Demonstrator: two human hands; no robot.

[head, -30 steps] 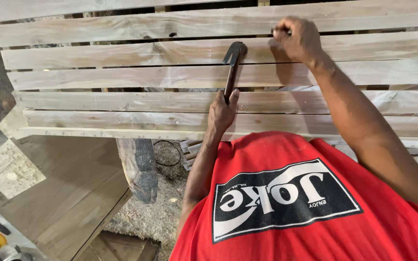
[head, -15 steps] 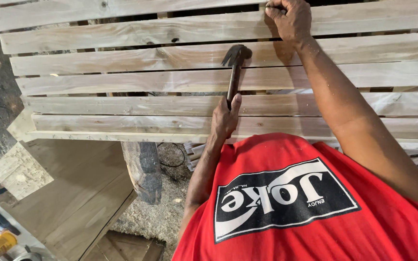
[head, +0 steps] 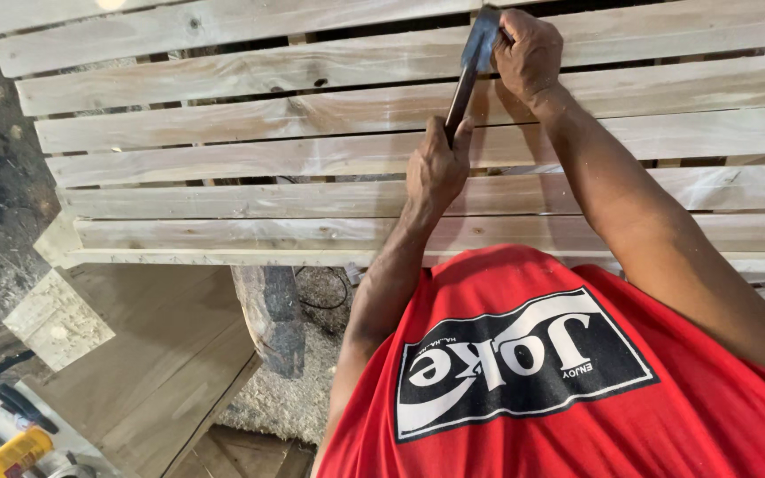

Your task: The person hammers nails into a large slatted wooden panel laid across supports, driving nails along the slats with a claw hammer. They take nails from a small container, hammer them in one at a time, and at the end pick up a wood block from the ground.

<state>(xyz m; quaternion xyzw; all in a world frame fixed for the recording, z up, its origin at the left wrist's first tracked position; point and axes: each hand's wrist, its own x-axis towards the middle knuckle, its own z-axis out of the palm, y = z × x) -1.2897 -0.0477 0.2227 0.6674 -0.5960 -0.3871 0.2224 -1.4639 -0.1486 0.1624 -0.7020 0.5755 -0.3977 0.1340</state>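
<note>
Hammer: the hammer (head: 469, 75) stands almost upright over the wooden slats (head: 223, 124). Its dark head is at the top, close to the right hand.
Left hand: the left hand (head: 436, 168) is wrapped tight around the bottom of the hammer's handle.
Right hand: the right hand (head: 529, 53) is just beside the hammer's head, with fingers curled in and pinched together. What they pinch is too small to see.
Slats: long pale boards run side to side under the hammer, with dark gaps between them.
Shirt: a red shirt (head: 710, 416) fills the corner below the hammer.
Board: a flat brown board (head: 152, 354) lies far down and left of the hammer.
Yellow tool: a yellow tool (head: 11, 453) peeks out in the bottom left corner, well apart from the hammer.
</note>
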